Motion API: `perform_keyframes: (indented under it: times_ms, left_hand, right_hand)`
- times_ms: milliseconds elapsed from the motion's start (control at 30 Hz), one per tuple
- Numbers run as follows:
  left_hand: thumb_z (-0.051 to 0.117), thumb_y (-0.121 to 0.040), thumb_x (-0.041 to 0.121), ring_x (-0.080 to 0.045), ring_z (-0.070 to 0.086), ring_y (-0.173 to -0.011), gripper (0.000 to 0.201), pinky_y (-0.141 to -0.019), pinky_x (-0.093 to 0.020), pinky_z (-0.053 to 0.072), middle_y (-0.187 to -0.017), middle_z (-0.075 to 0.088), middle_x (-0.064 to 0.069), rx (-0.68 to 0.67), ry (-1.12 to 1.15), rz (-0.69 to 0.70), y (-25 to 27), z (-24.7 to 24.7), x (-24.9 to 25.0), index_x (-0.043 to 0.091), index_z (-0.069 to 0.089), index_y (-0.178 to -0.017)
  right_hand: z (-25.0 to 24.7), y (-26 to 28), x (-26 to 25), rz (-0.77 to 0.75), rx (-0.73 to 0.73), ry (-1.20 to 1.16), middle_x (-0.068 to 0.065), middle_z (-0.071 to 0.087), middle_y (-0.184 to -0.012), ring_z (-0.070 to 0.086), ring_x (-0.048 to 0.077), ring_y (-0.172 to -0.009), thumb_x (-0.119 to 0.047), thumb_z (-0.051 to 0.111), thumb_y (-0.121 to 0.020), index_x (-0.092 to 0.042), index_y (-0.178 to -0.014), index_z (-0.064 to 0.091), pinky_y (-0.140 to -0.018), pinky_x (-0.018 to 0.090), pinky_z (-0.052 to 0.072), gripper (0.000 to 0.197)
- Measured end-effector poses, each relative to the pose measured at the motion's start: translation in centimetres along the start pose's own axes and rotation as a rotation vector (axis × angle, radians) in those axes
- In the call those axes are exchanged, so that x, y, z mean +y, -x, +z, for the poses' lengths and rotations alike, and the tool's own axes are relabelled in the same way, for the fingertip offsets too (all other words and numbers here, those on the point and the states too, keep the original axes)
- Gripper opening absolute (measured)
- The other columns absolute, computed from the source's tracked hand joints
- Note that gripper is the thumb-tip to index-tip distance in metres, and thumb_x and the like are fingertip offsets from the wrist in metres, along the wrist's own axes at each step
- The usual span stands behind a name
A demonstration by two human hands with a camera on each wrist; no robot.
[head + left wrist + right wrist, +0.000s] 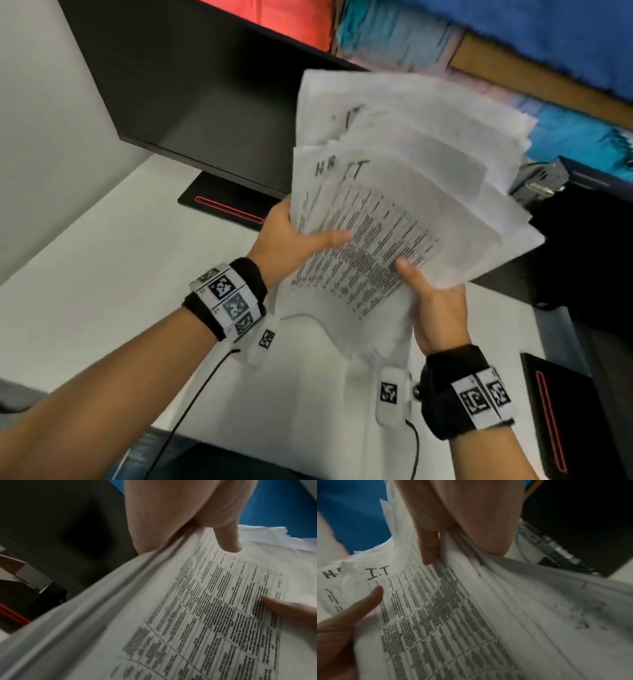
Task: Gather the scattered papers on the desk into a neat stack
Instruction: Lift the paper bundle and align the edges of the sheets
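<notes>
Far left: a white desk (102, 274), carrying a dark monitor (191, 102) on a black base with a red strip (224, 207).

Just right of that base: the left hand (291, 240), wrist wrapped in a black band with printed markers (227, 298). Thumb laid flat across the printed top sheet, the other fingers hidden behind the paper, so a pinch on the left edge of the bundle. Confirmed from the left wrist camera: thumb (226, 539) pressed onto the page, sheet edges bunched under the palm.

Centre: the papers (404, 178), lifted clear of the desk and held between both hands, tilted up toward the monitor. Fanned and uneven, edges and corners out of line. Top sheet a printed table (436, 615), handwritten "I.T" at its head, "H." on the sheet beside it.

Right of centre: the right hand (435, 308), thumb on the top page, remaining fingers underneath out of sight, gripping the lower right edge of the same bundle. Same black marker band on that wrist.

Far right: a black box with a red line (561, 418) on the desk edge, blue cloth (548, 34) beyond the papers.
</notes>
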State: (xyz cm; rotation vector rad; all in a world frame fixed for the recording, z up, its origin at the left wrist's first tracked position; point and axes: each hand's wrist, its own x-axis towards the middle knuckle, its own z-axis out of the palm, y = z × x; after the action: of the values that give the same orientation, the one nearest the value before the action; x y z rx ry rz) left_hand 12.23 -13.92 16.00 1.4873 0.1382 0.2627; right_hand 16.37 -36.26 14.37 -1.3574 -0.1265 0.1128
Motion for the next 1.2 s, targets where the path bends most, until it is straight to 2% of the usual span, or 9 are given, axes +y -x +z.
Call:
perform_keyframes:
  times_ms: [233, 367, 600, 733, 833, 933, 1000, 1067, 1200]
  left_hand:
    - [0.093, -0.063, 0.017, -0.025, 0.073, -0.106, 0.079, -0.087, -0.037, 0.061, -0.117, 0.072, -0.018, 0.249, 0.1, 0.205, 0.3, -3.5, 2.4, -0.007, 0.054, -0.127]
    - [0.092, -0.063, 0.009, -0.017, 0.072, -0.092, 0.063, -0.079, -0.031, 0.061, -0.102, 0.068, -0.004, 0.295, 0.029, 0.158, -0.4, -4.1, 0.4, 0.007, 0.053, -0.112]
    - [0.078, -0.083, 0.012, -0.012, 0.077, -0.094, 0.031, -0.083, -0.038, 0.063, -0.102, 0.078, 0.002, 0.27, -0.032, 0.035, -2.1, -5.0, -0.9, 0.011, 0.071, -0.113]
    - [0.069, -0.089, 0.002, -0.016, 0.077, -0.096, 0.022, -0.076, -0.028, 0.061, -0.098, 0.08, 0.002, 0.302, 0.129, 0.074, -2.4, -5.4, -0.3, 0.013, 0.072, -0.107]
    - [0.063, -0.093, 0.001, -0.026, 0.075, -0.1, 0.026, -0.08, -0.036, 0.061, -0.106, 0.078, -0.008, 0.342, 0.39, 0.073, -2.7, -6.7, 0.2, 0.0, 0.066, -0.119]
    - [0.059, -0.097, 0.005, -0.035, 0.068, -0.116, 0.041, -0.092, -0.044, 0.059, -0.126, 0.069, -0.021, 0.349, 0.622, -0.004, -3.0, -7.4, -0.5, -0.008, 0.054, -0.136]
    - [0.06, -0.095, 0.012, -0.038, 0.061, -0.125, 0.052, -0.096, -0.047, 0.056, -0.137, 0.061, -0.025, 0.269, 0.683, -0.069, -2.9, -7.1, -2.0, -0.006, 0.049, -0.142]
    - [0.074, -0.084, 0.019, -0.037, 0.062, -0.124, 0.068, -0.094, -0.046, 0.057, -0.136, 0.062, -0.024, 0.233, 0.684, -0.108, -2.6, -7.5, -3.6, -0.003, 0.049, -0.143]
    - [0.091, -0.059, 0.04, -0.023, 0.076, -0.098, 0.07, -0.078, -0.033, 0.062, -0.113, 0.077, -0.011, 0.213, 0.502, -0.19, -2.3, -11.5, -4.3, 0.009, 0.07, -0.118]
  right_hand:
    - [1.7, -1.3, -0.5, -0.11, -0.054, 0.13, 0.011, 0.074, -0.116, 0.07, 0.026, -0.111, -0.007, 0.081, -0.073, 0.005, -0.132, 0.059, -0.093, 0.035, 0.056, 0.064]
    - [2.4, -2.3, 2.0, -0.011, -0.092, 0.231, 0.001, 0.079, -0.107, 0.074, 0.017, -0.101, 0.003, 0.078, -0.077, -0.005, -0.125, 0.066, -0.084, 0.027, 0.059, 0.05]
    - [1.7, -4.6, 3.9, 0.095, -0.119, 0.243, -0.005, 0.078, -0.108, 0.074, 0.01, -0.102, -0.005, 0.078, -0.081, -0.019, -0.118, 0.066, -0.083, 0.026, 0.061, 0.041]
    - [-0.4, -5.1, 5.4, 0.151, -0.049, 0.306, -0.001, 0.064, -0.137, 0.061, 0.014, -0.125, -0.013, 0.086, -0.073, -0.018, -0.142, 0.049, -0.103, 0.034, 0.05, 0.079]
    - [-2.1, -4.2, 6.5, 0.275, 0.082, 0.304, -0.002, 0.055, -0.144, 0.056, 0.017, -0.125, -0.035, 0.092, -0.061, -0.027, -0.152, 0.036, -0.113, 0.04, 0.039, 0.107]
    - [-2.3, -3.3, 7.2, 0.381, 0.025, 0.017, 0.008, 0.07, -0.13, 0.069, 0.023, -0.115, -0.036, 0.088, -0.061, -0.014, -0.142, 0.052, -0.114, 0.05, 0.039, 0.091]
    - [-1.7, -3.4, 6.7, 0.368, -0.022, -0.137, 0.014, 0.07, -0.13, 0.067, 0.027, -0.12, -0.019, 0.073, -0.08, -0.009, -0.135, 0.06, -0.111, 0.049, 0.044, 0.058]
    - [-1.5, -4.0, 5.8, 0.311, -0.033, -0.159, 0.017, 0.068, -0.133, 0.064, 0.032, -0.124, -0.011, 0.066, -0.087, -0.005, -0.138, 0.058, -0.104, 0.045, 0.051, 0.052]
    - [-2.1, -5.1, 2.6, 0.184, 0.033, 0.074, 0.006, 0.08, -0.107, 0.077, 0.016, -0.095, -0.025, 0.083, -0.065, -0.008, -0.117, 0.07, -0.073, 0.024, 0.061, 0.056]
